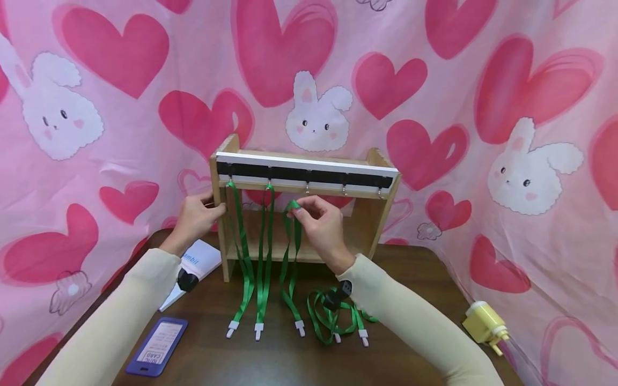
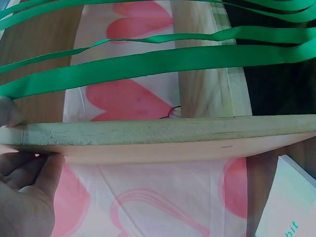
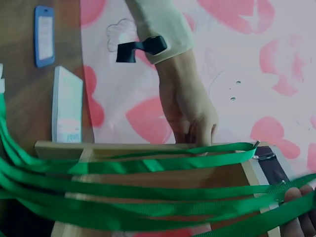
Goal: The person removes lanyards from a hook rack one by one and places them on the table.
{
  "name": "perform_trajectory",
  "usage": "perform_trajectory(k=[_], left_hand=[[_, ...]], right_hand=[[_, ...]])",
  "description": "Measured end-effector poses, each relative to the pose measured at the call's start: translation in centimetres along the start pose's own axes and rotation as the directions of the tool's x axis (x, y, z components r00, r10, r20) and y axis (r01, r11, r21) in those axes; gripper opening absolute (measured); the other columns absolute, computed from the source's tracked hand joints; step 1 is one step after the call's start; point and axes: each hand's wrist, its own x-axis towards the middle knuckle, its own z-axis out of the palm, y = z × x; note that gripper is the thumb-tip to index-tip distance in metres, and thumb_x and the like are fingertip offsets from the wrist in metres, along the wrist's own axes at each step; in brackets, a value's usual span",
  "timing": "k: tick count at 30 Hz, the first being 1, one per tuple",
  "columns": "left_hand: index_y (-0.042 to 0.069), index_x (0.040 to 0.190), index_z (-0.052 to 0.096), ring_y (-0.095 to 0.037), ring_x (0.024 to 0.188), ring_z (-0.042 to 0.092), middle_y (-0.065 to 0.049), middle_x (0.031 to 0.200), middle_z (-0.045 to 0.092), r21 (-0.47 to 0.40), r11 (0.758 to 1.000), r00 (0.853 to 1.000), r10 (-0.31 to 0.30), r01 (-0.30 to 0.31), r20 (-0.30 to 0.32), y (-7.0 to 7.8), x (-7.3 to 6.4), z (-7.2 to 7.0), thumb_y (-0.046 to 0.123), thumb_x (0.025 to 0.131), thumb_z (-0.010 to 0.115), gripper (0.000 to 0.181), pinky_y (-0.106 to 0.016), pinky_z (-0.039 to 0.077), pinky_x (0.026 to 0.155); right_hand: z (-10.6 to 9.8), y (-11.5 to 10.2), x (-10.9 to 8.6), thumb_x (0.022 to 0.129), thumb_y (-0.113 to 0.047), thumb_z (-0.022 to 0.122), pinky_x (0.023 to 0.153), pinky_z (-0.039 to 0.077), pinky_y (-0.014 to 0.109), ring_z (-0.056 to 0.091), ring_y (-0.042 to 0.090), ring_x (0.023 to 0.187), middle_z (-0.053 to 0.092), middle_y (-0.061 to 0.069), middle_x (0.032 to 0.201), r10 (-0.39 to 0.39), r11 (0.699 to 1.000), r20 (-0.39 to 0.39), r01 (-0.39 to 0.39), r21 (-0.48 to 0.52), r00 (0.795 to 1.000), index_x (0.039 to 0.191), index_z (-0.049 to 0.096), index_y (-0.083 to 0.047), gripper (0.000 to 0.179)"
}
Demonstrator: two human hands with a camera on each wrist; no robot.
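My left hand grips the left side panel of a wooden rack, thumb on one face and fingers on the other, as the left wrist view shows. My right hand pinches the top loop of a green lanyard just below the rack's third hook. Its straps hang down, with a white clip at the lower end. To its left, one green lanyard hangs from the first hook and another lanyard from the second. The fourth hook and fifth hook carry nothing.
More green lanyards lie coiled on the brown table below my right forearm. A blue card holder lies at front left, and a white box sits beside the rack. A yellow device is at far right.
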Motion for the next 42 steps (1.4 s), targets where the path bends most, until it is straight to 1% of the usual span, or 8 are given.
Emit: perform_trajectory(k=[4,8,12,18,20,24,36,42], left_hand=[[0.007,0.145,0.055,-0.042,0.11,0.07,-0.025,0.128,0.068,-0.003,1.0,1.0,-0.004,0.004,0.0,-0.1,-0.2,0.0,0.03,0.096,0.064,0.055,-0.052,0.059,0.091],[0.007,0.146,0.054,-0.042,0.111,0.07,-0.025,0.13,0.068,0.0,1.0,1.0,-0.011,0.011,0.003,-0.1,-0.2,-0.1,0.03,0.097,0.064,0.055,-0.052,0.058,0.092],[0.006,0.146,0.054,-0.041,0.111,0.07,-0.025,0.129,0.068,0.003,1.0,1.0,-0.009,0.009,-0.009,-0.2,-0.2,-0.1,0.03,0.097,0.064,0.055,-0.051,0.058,0.092],[0.005,0.144,0.056,-0.042,0.11,0.07,-0.026,0.128,0.068,-0.006,1.0,1.0,-0.009,0.009,-0.011,-0.5,-0.5,-0.1,0.027,0.096,0.065,0.053,-0.052,0.058,0.091],[0.005,0.144,0.056,-0.042,0.11,0.07,-0.026,0.129,0.068,-0.002,1.0,1.0,-0.011,0.011,-0.002,-0.6,-0.6,0.0,0.027,0.096,0.064,0.053,-0.052,0.058,0.091],[0.006,0.145,0.055,-0.043,0.111,0.07,-0.026,0.129,0.068,-0.006,1.0,1.0,0.003,-0.003,-0.006,-0.5,-0.4,0.1,0.028,0.097,0.064,0.054,-0.052,0.058,0.09],[0.005,0.144,0.056,-0.042,0.11,0.07,-0.026,0.128,0.068,-0.002,1.0,1.0,0.002,-0.002,-0.01,-0.1,0.1,0.2,0.03,0.097,0.064,0.054,-0.052,0.059,0.09],[0.005,0.145,0.055,-0.042,0.111,0.07,-0.026,0.128,0.068,-0.002,1.0,1.0,-0.004,0.004,-0.011,-0.2,0.1,0.2,0.029,0.097,0.064,0.054,-0.052,0.059,0.09]], right_hand=[[-0.4,0.2,-0.3,0.094,-0.012,0.069,0.077,0.06,0.026,0.071,0.017,0.086,0.077,0.015,0.096,-0.016,0.998,0.012,0.017,-0.054,1.0,0.1,0.074,-0.006,0.01],[-0.3,0.5,-0.2,0.096,-0.013,0.067,0.089,0.062,0.035,0.076,0.022,0.093,0.077,0.015,0.101,0.071,0.994,0.034,-0.074,0.081,0.997,0.103,0.072,-0.004,0.012],[0.5,1.2,0.0,0.097,-0.01,0.066,0.099,0.059,0.041,0.077,0.025,0.098,0.078,0.015,0.105,0.203,0.944,0.06,-0.212,0.252,0.977,0.107,0.069,0.002,0.017],[1.4,2.8,-0.1,0.097,-0.003,0.063,0.1,0.058,0.044,0.078,0.018,0.092,0.078,0.017,0.108,0.356,0.871,0.01,-0.336,0.358,0.934,0.109,0.068,0.005,0.015],[1.3,3.2,-0.2,0.097,0.0,0.062,0.1,0.058,0.047,0.078,0.019,0.091,0.076,0.022,0.111,0.37,0.858,-0.017,-0.335,0.389,0.929,0.109,0.068,0.006,0.015],[0.5,3.9,0.1,0.097,0.002,0.06,0.101,0.056,0.05,0.078,0.018,0.092,0.072,0.029,0.118,0.354,0.858,-0.053,-0.302,0.416,0.934,0.111,0.066,0.007,0.016],[-3.6,6.2,-0.4,0.095,0.005,0.061,0.097,0.057,0.048,0.078,0.024,0.095,0.077,0.019,0.106,0.373,0.87,-0.179,-0.276,0.409,0.91,0.107,0.067,0.007,0.013],[-4.9,6.0,-2.2,0.094,0.005,0.063,0.1,0.055,0.051,0.078,0.018,0.092,0.079,0.013,0.104,0.386,0.865,-0.158,-0.297,0.405,0.909,0.107,0.065,0.009,0.014]])
